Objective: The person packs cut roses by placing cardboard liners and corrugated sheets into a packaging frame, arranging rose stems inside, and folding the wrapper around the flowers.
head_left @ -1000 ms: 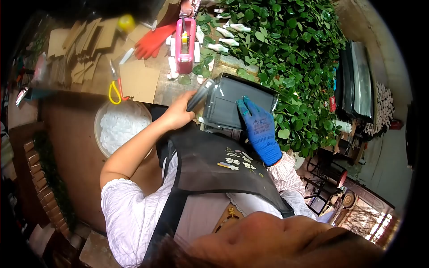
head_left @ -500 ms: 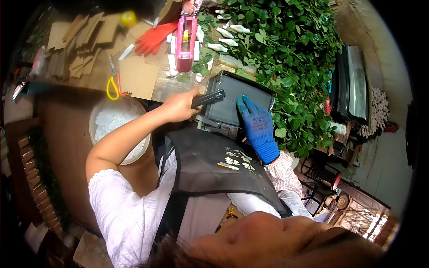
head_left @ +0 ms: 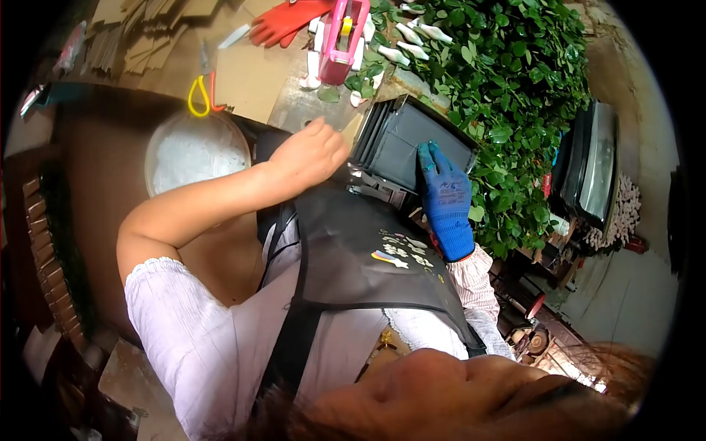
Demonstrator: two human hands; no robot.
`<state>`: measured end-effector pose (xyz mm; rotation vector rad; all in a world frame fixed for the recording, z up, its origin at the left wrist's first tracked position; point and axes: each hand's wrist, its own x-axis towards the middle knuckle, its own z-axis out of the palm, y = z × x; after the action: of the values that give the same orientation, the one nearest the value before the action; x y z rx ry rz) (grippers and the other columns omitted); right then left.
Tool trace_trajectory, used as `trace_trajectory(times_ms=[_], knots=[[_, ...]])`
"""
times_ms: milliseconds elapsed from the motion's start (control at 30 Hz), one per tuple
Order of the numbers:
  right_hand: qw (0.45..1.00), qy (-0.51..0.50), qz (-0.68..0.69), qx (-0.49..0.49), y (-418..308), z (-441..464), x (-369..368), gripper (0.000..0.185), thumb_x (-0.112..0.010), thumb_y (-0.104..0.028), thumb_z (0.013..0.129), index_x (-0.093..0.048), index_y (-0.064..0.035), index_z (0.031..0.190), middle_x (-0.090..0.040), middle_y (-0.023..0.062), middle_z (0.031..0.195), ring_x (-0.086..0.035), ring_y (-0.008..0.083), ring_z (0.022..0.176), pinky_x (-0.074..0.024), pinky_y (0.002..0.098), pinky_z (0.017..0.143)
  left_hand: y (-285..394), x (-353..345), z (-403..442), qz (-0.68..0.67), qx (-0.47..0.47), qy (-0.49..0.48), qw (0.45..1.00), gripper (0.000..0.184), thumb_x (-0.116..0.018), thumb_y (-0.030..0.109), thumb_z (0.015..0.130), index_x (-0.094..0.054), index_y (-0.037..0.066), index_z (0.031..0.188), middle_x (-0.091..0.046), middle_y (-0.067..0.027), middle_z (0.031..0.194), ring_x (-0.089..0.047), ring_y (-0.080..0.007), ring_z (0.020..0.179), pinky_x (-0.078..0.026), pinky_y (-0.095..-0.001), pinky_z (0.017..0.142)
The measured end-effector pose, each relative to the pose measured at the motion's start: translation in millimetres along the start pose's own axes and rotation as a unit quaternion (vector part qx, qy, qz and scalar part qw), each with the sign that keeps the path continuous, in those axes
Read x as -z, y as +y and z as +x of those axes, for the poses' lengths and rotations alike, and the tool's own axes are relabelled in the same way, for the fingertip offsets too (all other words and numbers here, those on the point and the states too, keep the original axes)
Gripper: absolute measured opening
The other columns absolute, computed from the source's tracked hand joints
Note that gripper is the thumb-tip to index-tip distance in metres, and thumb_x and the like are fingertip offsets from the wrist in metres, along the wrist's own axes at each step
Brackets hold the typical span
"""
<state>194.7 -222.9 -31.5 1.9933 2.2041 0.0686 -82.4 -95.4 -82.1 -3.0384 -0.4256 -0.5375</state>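
Note:
My left hand (head_left: 312,154) is bare, its fingers curled in just left of a dark grey tray-like box (head_left: 401,143). Anything inside those fingers is hidden. My right hand (head_left: 446,184), in a blue knit glove with green-stained fingertips, lies with its fingers stretched out on the right part of the box's flat grey face. Along the box's left side, several dark edges stand in a row. Beyond the box is a pink tape dispenser (head_left: 343,48) with a yellow core, among white tapered pieces (head_left: 393,55).
Leafy green stems (head_left: 507,81) spread at the upper right. Orange-red gloves (head_left: 287,23), scissors (head_left: 200,94) and cardboard pieces (head_left: 254,77) lie on the table. A round tub (head_left: 197,151) with whitish contents stands below the table edge. Black stacked containers (head_left: 588,165) are at the far right.
The black, stapler-like tool in my left hand no longer shows, and that hand has drawn away from the box. My right hand stays on the box. The whole view has shifted slightly.

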Motion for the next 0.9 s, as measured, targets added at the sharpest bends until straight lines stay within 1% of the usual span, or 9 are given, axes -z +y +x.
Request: trace_trajectory(times_ms=[100,267,367,400,500,533,633,767,900], knots=[[1.000,-0.015,-0.003,-0.015,-2,1,1,0.059,-0.055,-0.001,0.083,-0.051,-0.0125,0.141,-0.055,0.0111,0.142,-0.063,0.0290,0.115,-0.0549,0.0380,0.090,-5,-9,6,-0.038,0.000,-0.059,0.998,0.014,-0.058,0.014,0.081,-0.058,0.007,0.093,-0.057,-0.0064,0.086,-0.058,-0.0230,0.083,-0.047,-0.0378,0.087],[1.000,0.008,-0.002,-0.006,-2,0,-3,0.060,-0.056,0.000,0.082,-0.051,-0.0127,0.141,-0.055,0.0121,0.141,-0.063,0.0301,0.114,-0.0546,0.0383,0.091,-29,-23,14,-0.089,0.002,-0.132,0.987,0.009,-0.058,0.018,0.083,-0.055,0.012,0.090,-0.058,-0.0045,0.070,-0.065,-0.0249,0.063,-0.052,-0.0378,0.056],[1.000,0.008,0.005,-0.006,-1,1,1,0.060,-0.056,0.001,0.082,-0.052,-0.0122,0.140,-0.056,0.0124,0.141,-0.063,0.0301,0.114,-0.0543,0.0381,0.092,-46,-32,16,-0.069,-0.067,-0.084,0.992,0.010,-0.058,0.018,0.083,-0.055,0.013,0.090,-0.057,-0.0042,0.076,-0.064,-0.0248,0.072,-0.053,-0.0377,0.067],[1.000,0.006,0.010,-0.008,-2,1,2,0.060,-0.056,0.001,0.082,-0.052,-0.0119,0.140,-0.056,0.0125,0.140,-0.063,0.0301,0.114,-0.0542,0.0380,0.092,-56,-39,19,-0.097,-0.122,-0.004,0.988,0.011,-0.057,0.016,0.082,-0.054,0.012,0.092,-0.055,-0.0054,0.082,-0.061,-0.0254,0.082,-0.051,-0.0383,0.078],[1.000,0.005,0.007,-0.006,-2,2,4,0.058,-0.056,0.000,0.083,-0.053,-0.0114,0.140,-0.056,0.0126,0.140,-0.062,0.0299,0.115,-0.0538,0.0385,0.092,-82,-52,28,-0.068,-0.111,0.081,0.988,0.013,-0.058,0.013,0.081,-0.054,0.010,0.094,-0.053,-0.0070,0.087,-0.057,-0.0260,0.088,-0.048,-0.0393,0.082],[1.000,0.007,0.008,-0.010,-3,1,3,0.057,-0.056,-0.001,0.083,-0.053,-0.0112,0.139,-0.056,0.0126,0.140,-0.062,0.0297,0.115,-0.0537,0.0386,0.092,-80,-52,28,-0.039,-0.022,0.066,0.997,0.015,-0.059,0.011,0.080,-0.055,0.008,0.094,-0.054,-0.0085,0.086,-0.058,-0.0276,0.087,-0.048,-0.0401,0.079],[1.000,0.019,0.013,-0.012,-4,2,2,0.056,-0.056,-0.002,0.084,-0.053,-0.0106,0.139,-0.056,0.0126,0.140,-0.062,0.0291,0.116,-0.0534,0.0387,0.092,-78,-63,46,0.045,0.094,0.058,0.993,0.015,-0.059,0.011,0.080,-0.057,0.007,0.094,-0.055,-0.0086,0.088,-0.058,-0.0277,0.088,-0.048,-0.0395,0.079],[0.999,0.028,0.029,-0.014,-2,1,-1,0.059,-0.057,-0.001,0.084,-0.052,-0.0142,0.141,-0.056,0.0108,0.142,-0.063,0.0302,0.113,-0.0538,0.0404,0.091,-78,-83,75,0.052,0.038,0.078,0.995,0.012,-0.059,0.013,0.081,-0.059,0.007,0.091,-0.057,-0.0093,0.088,-0.059,-0.0274,0.086,-0.049,-0.0383,0.073],[0.999,0.029,0.026,-0.020,0,-2,-7,0.064,-0.059,0.000,0.082,-0.051,-0.0174,0.143,-0.055,0.0099,0.144,-0.064,0.0316,0.112,-0.0539,0.0416,0.091,-85,-60,100,-0.033,0.127,-0.208,0.969,0.010,-0.059,0.015,0.082,-0.060,0.012,0.092,-0.061,-0.0079,0.081,-0.064,-0.0272,0.082,-0.050,-0.0381,0.074]])
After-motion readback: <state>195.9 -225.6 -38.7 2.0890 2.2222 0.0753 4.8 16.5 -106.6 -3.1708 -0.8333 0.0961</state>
